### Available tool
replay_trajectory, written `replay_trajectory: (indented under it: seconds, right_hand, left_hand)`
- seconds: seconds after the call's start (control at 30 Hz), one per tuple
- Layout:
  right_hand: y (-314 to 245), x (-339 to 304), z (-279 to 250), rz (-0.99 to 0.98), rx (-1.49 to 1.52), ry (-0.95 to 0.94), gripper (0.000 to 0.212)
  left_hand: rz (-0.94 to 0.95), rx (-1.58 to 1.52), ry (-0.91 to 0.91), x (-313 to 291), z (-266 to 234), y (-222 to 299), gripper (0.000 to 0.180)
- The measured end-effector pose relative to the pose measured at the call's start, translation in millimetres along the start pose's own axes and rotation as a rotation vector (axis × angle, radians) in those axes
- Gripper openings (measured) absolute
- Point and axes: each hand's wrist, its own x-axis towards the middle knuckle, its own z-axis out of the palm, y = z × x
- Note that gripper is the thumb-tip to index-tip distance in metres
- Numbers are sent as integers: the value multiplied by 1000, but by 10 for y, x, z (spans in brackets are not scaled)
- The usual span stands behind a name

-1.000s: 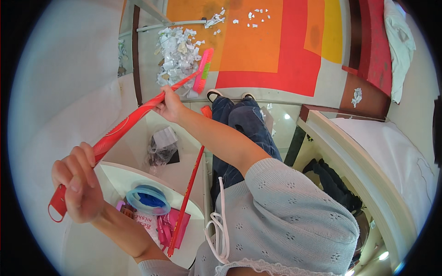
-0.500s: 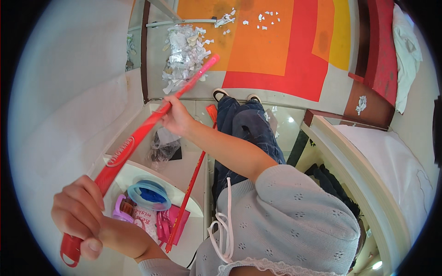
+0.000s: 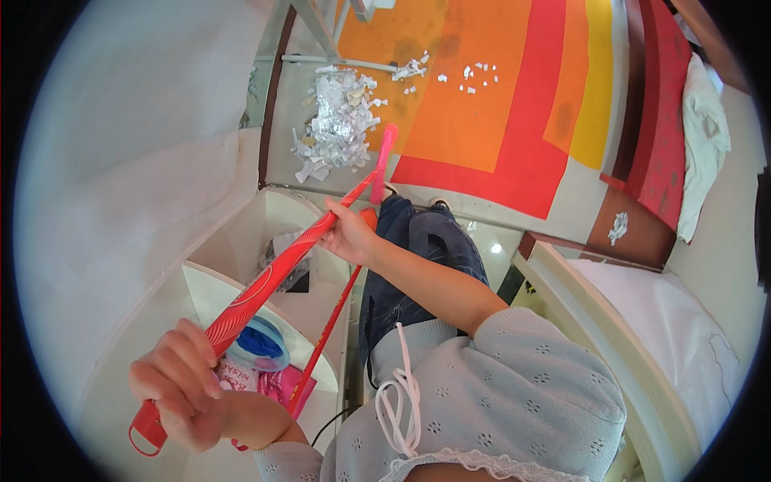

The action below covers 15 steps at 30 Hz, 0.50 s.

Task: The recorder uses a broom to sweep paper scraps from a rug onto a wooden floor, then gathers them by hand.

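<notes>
A broom with a thick red handle [image 3: 277,273] and a narrow pink head [image 3: 384,165] slants across the view. My left hand [image 3: 181,381] is closed around its upper end, close to the hanging loop. Farther along the handle, my right hand [image 3: 349,233] grips it with bent fingers. The pink head is beside my feet, to the right of a heap of white paper scraps and clear plastic [image 3: 341,120]. A second, thinner red pole [image 3: 333,325] leans below my right forearm; part of it is hidden.
On the left stands a white shelf unit [image 3: 233,241] holding a blue container [image 3: 259,341], a plastic bag and pink items. Smaller scraps [image 3: 468,76] lie on the orange mat [image 3: 458,120]. A metal frame leg [image 3: 317,32] stands at the far left. White cloth hangs at right.
The view has shifted, so the heap sits lower and farther right. The broom's pink head has turned and now shows lengthwise near my feet. Both hands keep their grip.
</notes>
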Motion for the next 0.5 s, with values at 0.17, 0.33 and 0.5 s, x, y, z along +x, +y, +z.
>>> replay_trajectory:
  seconds: [0.17, 0.33, 0.5]
  right_hand:
    - [-439, 252, 37, 70, -345, 79, 16]
    - [-713, 374, 168, -36, -685, 396, 11]
    - [-863, 731, 204, -115, -629, 456, 10]
  left_hand:
    - [-107, -64, 571, -325, 146, -18, 23]
    - [-172, -97, 695, -532, 154, -339, 22]
    - [-130, -104, 673, -196, 172, -600, 24]
